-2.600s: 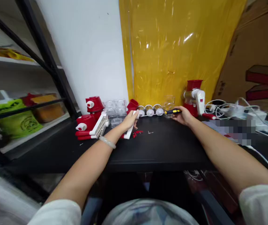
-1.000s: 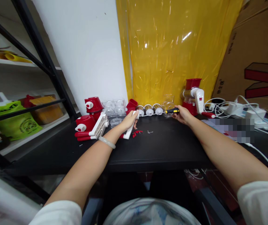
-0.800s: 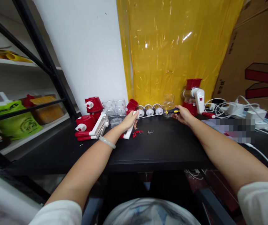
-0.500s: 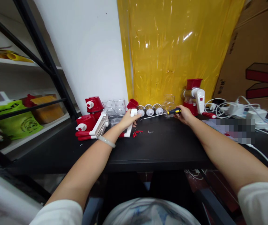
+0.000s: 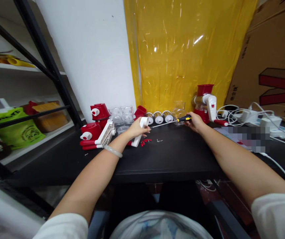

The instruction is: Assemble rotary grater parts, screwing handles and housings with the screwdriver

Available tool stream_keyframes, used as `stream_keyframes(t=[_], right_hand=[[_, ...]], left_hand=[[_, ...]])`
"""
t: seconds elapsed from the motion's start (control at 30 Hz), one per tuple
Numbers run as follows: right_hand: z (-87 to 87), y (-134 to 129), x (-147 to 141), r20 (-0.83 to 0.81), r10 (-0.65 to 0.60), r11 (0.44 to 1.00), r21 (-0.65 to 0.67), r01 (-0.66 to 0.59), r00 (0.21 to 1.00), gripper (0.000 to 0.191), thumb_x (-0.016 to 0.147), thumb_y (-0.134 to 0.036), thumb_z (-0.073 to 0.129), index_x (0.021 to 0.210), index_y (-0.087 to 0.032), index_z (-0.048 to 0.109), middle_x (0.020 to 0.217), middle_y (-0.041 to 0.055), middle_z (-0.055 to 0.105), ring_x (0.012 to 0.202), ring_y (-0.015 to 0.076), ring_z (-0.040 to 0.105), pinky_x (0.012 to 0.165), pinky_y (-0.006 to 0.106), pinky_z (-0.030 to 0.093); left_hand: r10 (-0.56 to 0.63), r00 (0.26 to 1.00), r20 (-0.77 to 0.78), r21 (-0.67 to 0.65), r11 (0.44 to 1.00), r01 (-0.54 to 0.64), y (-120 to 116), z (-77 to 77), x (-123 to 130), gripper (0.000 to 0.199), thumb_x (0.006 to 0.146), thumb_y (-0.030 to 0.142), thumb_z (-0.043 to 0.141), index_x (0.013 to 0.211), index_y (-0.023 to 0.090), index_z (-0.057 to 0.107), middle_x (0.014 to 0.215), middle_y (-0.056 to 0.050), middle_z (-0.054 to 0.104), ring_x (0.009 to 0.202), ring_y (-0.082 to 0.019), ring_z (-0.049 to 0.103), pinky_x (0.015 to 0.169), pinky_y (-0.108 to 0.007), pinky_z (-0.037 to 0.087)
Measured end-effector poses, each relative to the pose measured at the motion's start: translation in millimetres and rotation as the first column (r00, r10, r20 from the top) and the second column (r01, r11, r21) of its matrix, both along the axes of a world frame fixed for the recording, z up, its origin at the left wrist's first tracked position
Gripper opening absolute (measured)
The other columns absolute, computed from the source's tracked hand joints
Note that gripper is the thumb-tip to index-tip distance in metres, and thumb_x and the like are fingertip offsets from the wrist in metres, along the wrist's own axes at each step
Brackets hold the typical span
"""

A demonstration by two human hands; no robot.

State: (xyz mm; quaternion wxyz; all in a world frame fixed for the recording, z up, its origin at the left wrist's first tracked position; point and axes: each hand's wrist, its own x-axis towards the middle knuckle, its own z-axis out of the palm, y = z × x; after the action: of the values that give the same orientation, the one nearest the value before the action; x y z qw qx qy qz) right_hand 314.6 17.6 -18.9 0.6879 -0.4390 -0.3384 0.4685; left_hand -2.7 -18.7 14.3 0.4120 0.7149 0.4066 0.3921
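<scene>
My left hand (image 5: pixel 134 128) is closed around a white crank handle (image 5: pixel 143 122) with a red grip, held just above the black table. In my right hand (image 5: pixel 196 123) is a screwdriver (image 5: pixel 184 118) with a black and yellow handle. Its long thin shaft points left, and the tip is beside the fingers of my left hand; whether it touches the crank handle I cannot tell. Small red plastic pieces (image 5: pixel 145 142) and a few screws (image 5: pixel 159 140) lie on the table just below. Behind stand several metal grater drums (image 5: pixel 158 117) with white ends.
Red grater bodies (image 5: pixel 100 112) and more white crank handles (image 5: pixel 108 133) lie at left, beside clear plastic parts (image 5: pixel 122 113). An assembled rotary grater (image 5: pixel 208 103) stands at right. White cables and chargers (image 5: pixel 269 122) crowd the table's right end. A black rack (image 5: pixel 55 73) rises at far left.
The crank handle in my left hand has tilted, its white end turning toward the right. The screwdriver has shifted slightly left, its tip now at my left fingers.
</scene>
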Motion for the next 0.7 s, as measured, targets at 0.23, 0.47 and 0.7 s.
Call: stream_keyframes(t=[0.23,0.47,0.7], right_hand=[[0.9,0.3,2.1,-0.01,-0.017,1.0,-0.006,0.017,1.0,0.015,0.08,-0.028,0.061,0.077,-0.022,0.047,0.044,-0.0067,0.04,0.036,0.0076,0.036,0.039,0.021,0.045],[4.3,-3.1,-1.4,0.006,-0.05,0.999,-0.013,0.05,0.999,0.014,0.081,-0.024,0.058,0.075,-0.021,0.047,0.045,-0.0064,0.04,0.035,0.0068,0.036,0.04,0.021,0.045],[8.5,-7.0,-4.7,0.007,-0.057,0.998,0.018,0.057,0.998,0.015,0.079,-0.022,0.06,0.072,-0.021,0.047,0.045,-0.0059,0.039,0.036,0.0075,0.036,0.038,0.021,0.043]], left_hand=[[-0.035,0.996,-0.085,-0.038,0.999,0.032,-2.1,-0.5,-2.4,0.048,0.064,0.007,0.075,0.101,0.018,0.047,0.079,-0.004,0.067,0.07,-0.02,0.069,0.048,-0.025,0.054],[-0.012,0.955,-0.296,-0.105,0.994,-0.02,-6.8,0.4,-6.9,0.042,0.06,0.008,0.073,0.093,0.018,0.05,0.077,-0.003,0.067,0.065,-0.02,0.068,0.043,-0.023,0.051],[0.001,0.943,-0.334,-0.078,0.997,-0.028,-8.4,1.8,-8.6,0.038,0.061,0.01,0.073,0.091,0.018,0.051,0.077,-0.004,0.066,0.064,-0.018,0.066,0.044,-0.022,0.05]])
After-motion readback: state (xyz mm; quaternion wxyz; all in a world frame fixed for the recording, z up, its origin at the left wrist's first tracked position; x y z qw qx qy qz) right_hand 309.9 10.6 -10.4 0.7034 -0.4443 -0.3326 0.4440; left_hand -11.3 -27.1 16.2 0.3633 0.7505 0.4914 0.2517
